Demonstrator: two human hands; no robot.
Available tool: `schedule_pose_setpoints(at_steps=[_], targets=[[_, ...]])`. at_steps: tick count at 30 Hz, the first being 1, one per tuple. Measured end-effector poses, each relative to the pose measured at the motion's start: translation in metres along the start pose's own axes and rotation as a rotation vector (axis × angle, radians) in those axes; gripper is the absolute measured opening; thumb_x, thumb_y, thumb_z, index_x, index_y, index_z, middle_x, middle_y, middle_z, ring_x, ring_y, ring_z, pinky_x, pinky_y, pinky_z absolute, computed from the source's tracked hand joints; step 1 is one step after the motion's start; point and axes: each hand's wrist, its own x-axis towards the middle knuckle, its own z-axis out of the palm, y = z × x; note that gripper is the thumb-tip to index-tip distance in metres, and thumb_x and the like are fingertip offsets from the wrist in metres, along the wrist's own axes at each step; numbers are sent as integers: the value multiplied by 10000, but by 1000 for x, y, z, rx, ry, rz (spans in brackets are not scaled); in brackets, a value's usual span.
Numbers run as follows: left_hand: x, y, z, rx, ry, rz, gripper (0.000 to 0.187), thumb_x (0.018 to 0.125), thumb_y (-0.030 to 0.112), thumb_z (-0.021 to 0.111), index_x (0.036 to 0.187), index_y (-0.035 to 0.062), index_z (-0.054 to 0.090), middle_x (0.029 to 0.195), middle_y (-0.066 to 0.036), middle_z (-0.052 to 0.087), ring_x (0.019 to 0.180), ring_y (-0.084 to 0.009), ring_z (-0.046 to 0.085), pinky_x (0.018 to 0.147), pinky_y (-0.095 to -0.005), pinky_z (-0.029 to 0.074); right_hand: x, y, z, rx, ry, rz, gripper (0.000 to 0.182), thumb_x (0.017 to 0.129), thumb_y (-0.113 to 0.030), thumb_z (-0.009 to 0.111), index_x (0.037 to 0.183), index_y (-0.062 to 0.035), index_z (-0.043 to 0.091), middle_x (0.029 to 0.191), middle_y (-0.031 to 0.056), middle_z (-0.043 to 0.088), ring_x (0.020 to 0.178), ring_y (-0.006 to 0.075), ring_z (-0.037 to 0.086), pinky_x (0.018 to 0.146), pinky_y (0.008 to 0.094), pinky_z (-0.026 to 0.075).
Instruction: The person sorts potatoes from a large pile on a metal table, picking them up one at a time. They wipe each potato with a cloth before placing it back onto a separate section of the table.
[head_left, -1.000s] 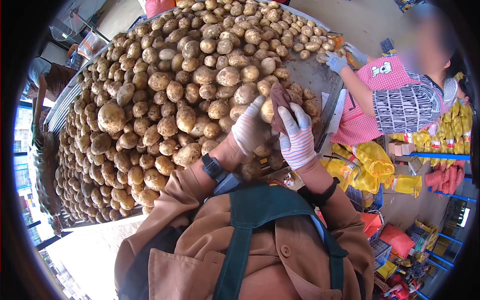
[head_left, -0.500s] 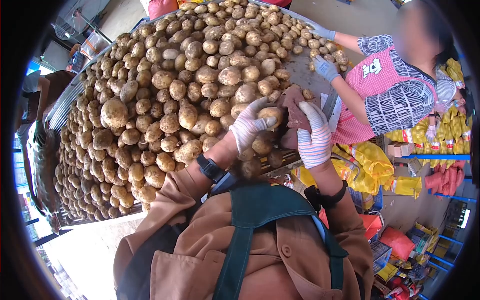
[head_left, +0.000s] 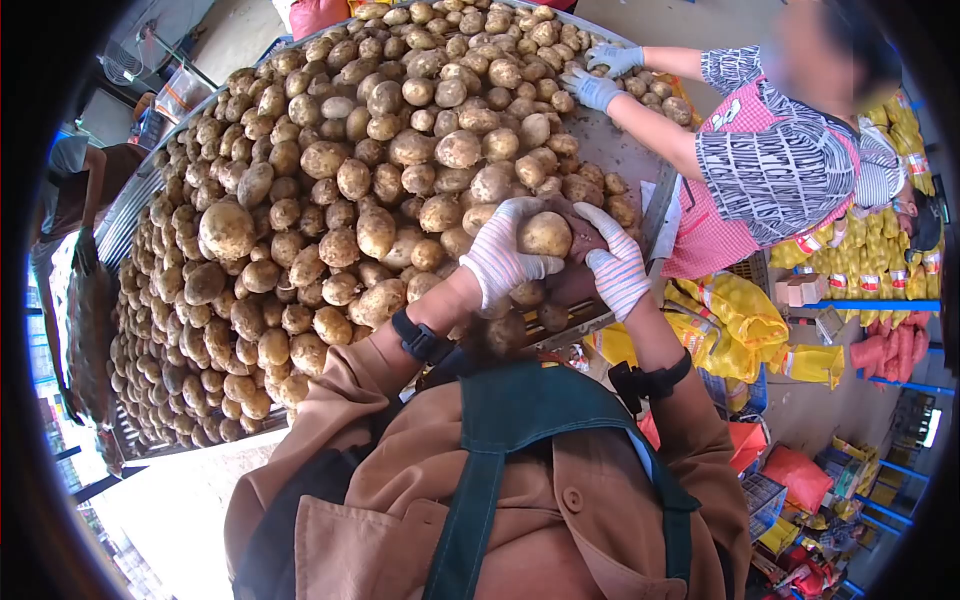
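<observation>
While the left hand (head_left: 496,255) grips a potato (head_left: 546,235), the right hand (head_left: 622,268) holds a brown cloth (head_left: 587,238) at its three-o'clock side — wiping, I'd judge; turning it needs a looser hold. Heaped potatoes (head_left: 375,232) spread toward ten o'clock, a co-worker (head_left: 775,180) at two.

Potato (head_left: 545,236) — rounded, yellowish-tan, whole; held above the heap, between two gloved hands. Cloth (head_left: 583,240) — dark reddish-brown, bunched; against potato's side, in one glove.
</observation>
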Motion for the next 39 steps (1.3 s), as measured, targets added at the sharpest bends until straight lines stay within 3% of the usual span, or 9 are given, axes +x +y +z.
schedule_pose_setpoints(at_steps=[6, 11, 15, 17, 25, 30, 33, 34, 39], targets=[[7, -3, 8, -780, 205, -76, 1027, 690, 154, 895, 1492, -26, 281, 1348, -159, 523, 1236, -246, 524, 1048, -361, 448, -8, 21, 9, 100, 30, 51, 635, 775, 148, 455, 1389, -5, 514, 1329, 120, 596, 1215, 199, 568, 1059, 311, 433], [9, -17, 9, -423, 149, -56, 1016, 749, 68, 829, 1529, -21, 185, 1381, -156, 511, 1230, -232, 529, 1040, -344, 457, -4, -16, 6, -69, 213, 83, 543, 771, 124, 472, 1277, -14, 612, 1264, 113, 639, 1180, 212, 588, 1047, 330, 440], [7, 13, 9, 31, 76, -81, 735, 881, 76, 706, 1487, 36, 292, 1374, -118, 506, 1219, -201, 527, 1068, -414, 441, 1, -54, 14, -819, 152, -624, 477, 747, 45, 572, 1199, -86, 652, 1163, 153, 638, 1072, 352, 598, 957, 419, 497], [26, -58, 22, 119, 3, 268, 1073, 730, 11, 816, 1549, 11, 122, 1368, -154, 529, 1217, -220, 534, 1016, -348, 478, 7, -43, 20, -1010, -126, -726, 470, 753, -15, 595, 1201, -143, 655, 1193, 127, 621, 1034, 344, 583, 909, 447, 503], [1, 10, 6, -720, -76, -109, 968, 881, 187, 736, 1567, 59, 66, 1420, -203, 436, 1277, -309, 497, 1071, -461, 429, 1, 4, -20, -507, 96, -150, 565, 745, 66, 521, 1290, -70, 585, 1209, 192, 619, 1155, 377, 565, 984, 414, 488], [24, -16, 18, -1481, -154, -566, 584, 999, 543, 427, 1269, 36, 532, 1288, -161, 562, 1146, -293, 559, 1078, -414, 394, -13, -17, 4, -748, 54, -534, 521, 755, 26, 567, 1256, -109, 611, 1203, 187, 607, 1137, 401, 562, 960, 437, 504], [31, -52, 8, -1778, -530, -430, 584, 1002, 555, 403, 1272, 50, 517, 1188, -157, 598, 1059, -274, 604, 897, -455, 525, -19, -6, -16, -965, -87, -555, 451, 759, -6, 596, 1186, -137, 663, 1181, 171, 607, 1098, 393, 574, 932, 446, 517], [25, 14, 13, -1537, 24, -684, 637, 992, 621, 348, 1210, 59, 553, 1063, -151, 634, 848, -255, 632, 707, -401, 545, -22, -3, -26, -1040, -134, -548, 431, 759, -13, 604, 1163, -143, 678, 1176, 168, 606, 1087, 391, 577, 923, 448, 521], [13, -19, 9, -1533, -246, -518, 616, 998, 610, 344, 1152, 60, 575, 959, -146, 652, 660, -239, 623, 441, -284, 452, -16, 34, -63, -1003, 238, -235, 478, 748, 23, 585, 1194, -129, 664, 1292, 170, 573, 1165, 384, 557, 1016, 435, 466]])
